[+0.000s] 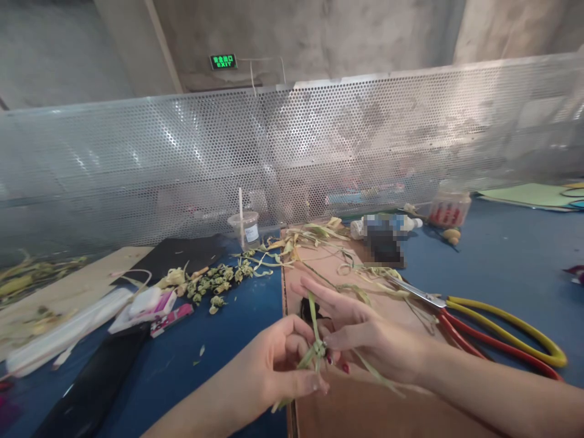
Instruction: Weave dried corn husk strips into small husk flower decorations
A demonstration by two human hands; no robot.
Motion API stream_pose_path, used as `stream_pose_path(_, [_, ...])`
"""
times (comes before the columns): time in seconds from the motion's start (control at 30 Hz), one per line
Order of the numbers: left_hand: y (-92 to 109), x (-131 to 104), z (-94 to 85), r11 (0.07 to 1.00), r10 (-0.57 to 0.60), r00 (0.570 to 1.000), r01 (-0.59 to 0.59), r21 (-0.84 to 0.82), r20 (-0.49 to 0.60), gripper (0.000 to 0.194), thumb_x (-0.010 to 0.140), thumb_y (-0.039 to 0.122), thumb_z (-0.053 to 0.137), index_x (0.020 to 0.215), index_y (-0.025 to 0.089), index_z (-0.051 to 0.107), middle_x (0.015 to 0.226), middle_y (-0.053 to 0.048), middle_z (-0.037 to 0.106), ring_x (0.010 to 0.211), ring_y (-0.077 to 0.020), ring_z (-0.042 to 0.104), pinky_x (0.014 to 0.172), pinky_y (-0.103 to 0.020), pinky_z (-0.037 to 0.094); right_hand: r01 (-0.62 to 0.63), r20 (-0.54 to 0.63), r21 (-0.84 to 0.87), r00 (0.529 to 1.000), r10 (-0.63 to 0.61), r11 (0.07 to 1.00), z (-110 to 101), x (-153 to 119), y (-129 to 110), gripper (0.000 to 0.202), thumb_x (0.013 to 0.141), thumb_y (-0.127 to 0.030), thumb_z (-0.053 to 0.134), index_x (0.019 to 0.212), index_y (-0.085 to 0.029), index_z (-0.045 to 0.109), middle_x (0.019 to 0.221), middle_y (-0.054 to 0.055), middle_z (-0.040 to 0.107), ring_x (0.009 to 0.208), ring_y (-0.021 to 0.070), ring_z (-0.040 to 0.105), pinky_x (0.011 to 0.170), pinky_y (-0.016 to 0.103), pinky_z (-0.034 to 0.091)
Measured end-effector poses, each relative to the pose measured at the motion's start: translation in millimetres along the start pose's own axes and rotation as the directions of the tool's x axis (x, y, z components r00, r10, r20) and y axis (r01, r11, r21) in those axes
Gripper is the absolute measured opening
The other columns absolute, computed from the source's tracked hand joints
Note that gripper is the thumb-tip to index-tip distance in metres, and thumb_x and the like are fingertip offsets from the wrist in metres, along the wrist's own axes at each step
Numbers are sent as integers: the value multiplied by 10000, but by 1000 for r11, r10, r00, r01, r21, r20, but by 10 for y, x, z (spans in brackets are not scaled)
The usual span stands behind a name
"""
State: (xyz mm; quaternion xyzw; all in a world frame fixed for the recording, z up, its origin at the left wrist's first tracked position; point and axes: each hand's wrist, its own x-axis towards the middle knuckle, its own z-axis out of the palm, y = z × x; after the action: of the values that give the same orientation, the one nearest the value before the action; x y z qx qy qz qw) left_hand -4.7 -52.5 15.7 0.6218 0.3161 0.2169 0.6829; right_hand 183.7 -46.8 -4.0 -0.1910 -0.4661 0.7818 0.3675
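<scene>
Between my two hands is a small knot woven from green leaf strips [319,348], its loose ends sticking out upward, to the lower left and to the right. My left hand [285,359] pinches it from the left, thumb below and fingers curled behind. From the right, my right hand [360,331] grips the knot with thumb and lower fingers, while its upper fingers stretch out to the left and one strip passes by them. Scissors [444,304] with one yellow and one red handle lie beyond my right forearm, blades pointing left.
Several finished green knots [219,283] lie left of the brown board [365,407]. Loose dry strips [314,237] cover its far end. A plastic cup with a straw [246,230], a bottle [410,224], a jar [449,208] and a tissue pack [145,307] stand or lie around.
</scene>
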Motion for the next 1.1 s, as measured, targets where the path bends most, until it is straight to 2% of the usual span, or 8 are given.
stream_pose_path(0.13, [4,6,-27,999,15,998,-12,-49,56,279,719,220,657,911,161,464,842,-18,597,790,-143,608,774,-292,413,43,-30,-59,999,-45,997,17,-8,-7,783,705,1,523,1355,-331,243,736,-22,550,575,64,481,507,165,374])
stream_pose_path(0.27, [-43,41,-50,997,-7,996,13,-75,86,312,719,243,655,920,148,435,833,-51,618,720,-151,612,721,-305,434,57,-26,-161,998,-62,985,14,-23,-14,823,727,-13,524,1375,-348,145,679,-42,523,579,74,476,527,184,379])
stream_pose_path(0.47, [-43,14,13,997,-70,996,67,47,57,274,796,284,550,995,136,433,731,-48,617,700,-165,590,676,-301,425,54,-1,-245,998,-56,968,21,-36,-2,818,759,-16,502,1371,-384,104,705,-47,512,572,57,460,550,188,373])
stream_pose_path(0.57, [-72,0,46,989,-81,996,83,122,-23,269,837,367,464,995,150,462,684,-20,599,658,-140,561,648,-275,401,51,8,-264,999,-51,963,10,-38,9,819,760,-9,496,1363,-407,110,713,-49,495,577,55,457,545,183,378])
stream_pose_path(0.7, [-152,19,49,982,-52,991,74,171,-126,277,867,423,369,871,167,474,555,38,514,501,-83,447,528,-225,333,53,10,-297,999,-53,953,6,-37,3,819,758,-3,493,1361,-409,117,726,-48,489,596,58,466,559,189,397])
stream_pose_path(0.9, [-190,58,27,998,-42,991,48,41,-126,241,867,394,375,733,195,356,524,70,431,393,-47,365,417,-196,245,69,0,-303,997,-73,950,2,-23,-45,805,760,-18,494,1365,-395,120,729,-46,501,572,61,477,532,187,408])
stream_pose_path(1.0, [-179,55,42,998,-45,986,38,-46,-159,259,861,381,388,690,200,318,479,104,309,344,-23,213,381,-185,162,76,2,-334,997,-80,940,4,-35,-65,834,757,-19,503,1369,-395,80,705,-52,499,567,67,480,531,192,425])
stream_pose_path(1.1, [-146,29,71,1000,-23,977,23,1,-210,251,875,365,367,693,195,335,464,105,281,363,-27,185,387,-185,153,78,17,-360,997,-77,930,19,-47,-80,858,752,-15,509,1372,-392,51,670,-59,492,569,74,475,532,196,445])
